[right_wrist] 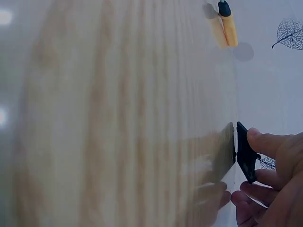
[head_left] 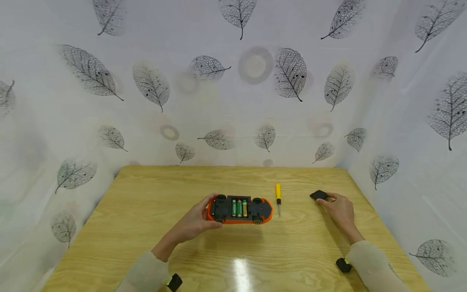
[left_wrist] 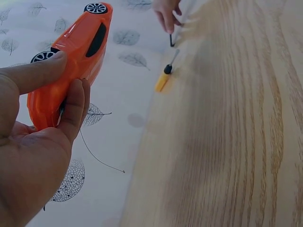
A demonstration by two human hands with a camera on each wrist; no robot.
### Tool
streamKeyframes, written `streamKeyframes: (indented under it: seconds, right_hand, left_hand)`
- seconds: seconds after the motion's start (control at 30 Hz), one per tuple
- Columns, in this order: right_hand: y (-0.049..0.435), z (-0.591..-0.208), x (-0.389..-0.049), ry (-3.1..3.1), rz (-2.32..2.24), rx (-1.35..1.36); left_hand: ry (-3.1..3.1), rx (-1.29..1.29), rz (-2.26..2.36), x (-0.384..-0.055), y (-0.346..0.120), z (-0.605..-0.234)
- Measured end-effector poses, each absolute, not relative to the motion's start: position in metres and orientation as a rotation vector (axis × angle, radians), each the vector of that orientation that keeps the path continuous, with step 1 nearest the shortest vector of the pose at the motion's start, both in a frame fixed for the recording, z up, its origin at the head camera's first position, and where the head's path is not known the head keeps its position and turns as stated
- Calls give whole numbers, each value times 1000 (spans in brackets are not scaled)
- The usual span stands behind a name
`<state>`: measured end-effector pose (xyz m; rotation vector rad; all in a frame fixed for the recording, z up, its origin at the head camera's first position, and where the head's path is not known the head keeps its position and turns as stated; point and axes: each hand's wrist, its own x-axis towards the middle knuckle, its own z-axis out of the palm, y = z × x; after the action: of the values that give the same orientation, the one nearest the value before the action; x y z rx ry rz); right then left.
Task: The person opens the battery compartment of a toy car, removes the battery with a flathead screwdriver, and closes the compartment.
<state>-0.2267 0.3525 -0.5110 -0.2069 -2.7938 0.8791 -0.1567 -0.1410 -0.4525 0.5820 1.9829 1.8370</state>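
Observation:
An orange toy car (head_left: 225,222) is held by its rear or front end in my left hand (head_left: 195,221), thumb on one side and fingers on the other. Its black underside faces up in the head view, and several batteries (head_left: 239,208) lie side by side in the uncovered battery compartment. In the left wrist view the car (left_wrist: 71,71) shows its glossy body and spoked wheels. On the right, my right hand (head_left: 340,209) pinches a flat black battery cover (head_left: 318,195) between thumb and fingers, low over the table. The right wrist view shows the cover (right_wrist: 245,153) tilted on edge.
A yellow-handled screwdriver (head_left: 278,194) lies on the wooden table (head_left: 153,182) between the two hands, its tip towards me. A white curtain (head_left: 219,109) with leaf prints hangs behind and at both sides of the table.

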Motion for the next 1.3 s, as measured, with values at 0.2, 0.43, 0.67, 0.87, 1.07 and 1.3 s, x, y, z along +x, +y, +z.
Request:
streamKeyframes:
  seconds: [0.2, 0.43, 0.67, 0.87, 1.07, 1.3]
  right_hand:
    - [353, -510, -227, -2862, 821, -181]
    - [352, -510, -227, -2873, 808, -152]
    - [353, -512, -229, -2877, 777, -122]
    - [353, -513, -230, -2853, 802, -88]
    - [352, -513, -230, -2829, 818, -55]
    - [350, -511, -228, -2834, 840, -61]
  left_hand:
    - [1978, 586, 1849, -157, -141, -449]
    - [2005, 568, 1837, -157, -141, -449]
    - [2032, 560, 1825, -155, -141, -448]
    - [2022, 557, 1831, -155, -141, -448]
    - [2010, 564, 1835, -155, -142, -449]
    - [1976, 577, 1845, -157, -143, -451]
